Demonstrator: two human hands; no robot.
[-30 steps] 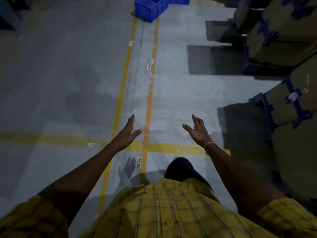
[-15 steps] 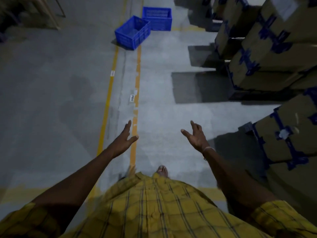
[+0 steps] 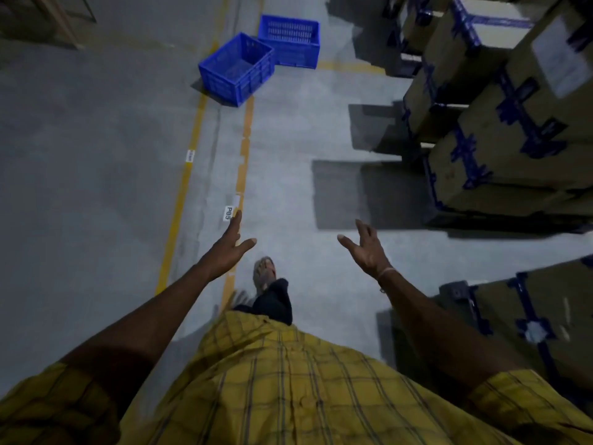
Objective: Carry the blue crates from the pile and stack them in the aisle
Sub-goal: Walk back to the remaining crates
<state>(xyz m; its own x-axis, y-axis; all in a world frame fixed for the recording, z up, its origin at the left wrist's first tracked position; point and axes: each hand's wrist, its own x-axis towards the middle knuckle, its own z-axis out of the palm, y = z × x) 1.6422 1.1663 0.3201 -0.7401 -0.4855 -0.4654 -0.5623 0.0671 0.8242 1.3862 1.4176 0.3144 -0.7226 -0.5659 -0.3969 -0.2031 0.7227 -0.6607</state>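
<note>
Two blue perforated crates stand on the grey floor far ahead: the nearer crate (image 3: 237, 69) sits askew across the yellow lines, and the farther crate (image 3: 289, 40) touches its back right corner. Both are upright and look empty. My left hand (image 3: 230, 246) reaches forward with fingers spread and holds nothing. My right hand (image 3: 365, 248) is also stretched out, palm turned inward, fingers apart and empty. Both hands are well short of the crates.
Two yellow floor lines (image 3: 183, 194) run forward to the crates, with a "P05" label (image 3: 228, 213) between them. Stacks of brown cartons strapped in blue (image 3: 500, 133) line the right side, another stack (image 3: 545, 319) close at my right. My sandalled foot (image 3: 263, 273) steps ahead.
I have walked forward along the aisle: the crates have come closer and lower in view, the crossing yellow line has passed under me. Both hands stay open and outstretched.
</note>
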